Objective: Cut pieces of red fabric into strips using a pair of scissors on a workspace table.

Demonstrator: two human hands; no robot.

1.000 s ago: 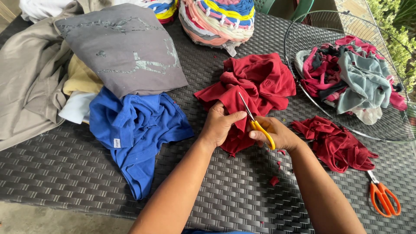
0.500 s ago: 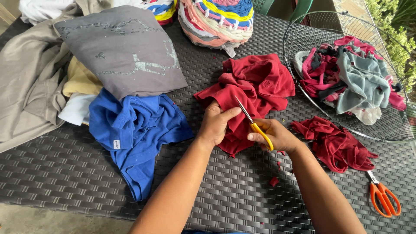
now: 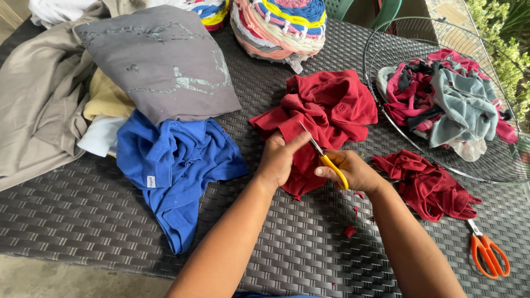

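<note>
Hands: left pinches red cloth edge | right grips yellow scissors | bare table left.

This looks like a home patio or garden spot used for fabric craft: a dark woven wicker surface stands outdoors (green shrubs crowd the right edge), piled with old shirts, a wire basket of cloth strips and spare orange scissors.

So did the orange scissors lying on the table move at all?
No. The orange scissors lie at the same spot by the right table edge, just below the pile of red scraps, as in the earlier pictures.
</note>
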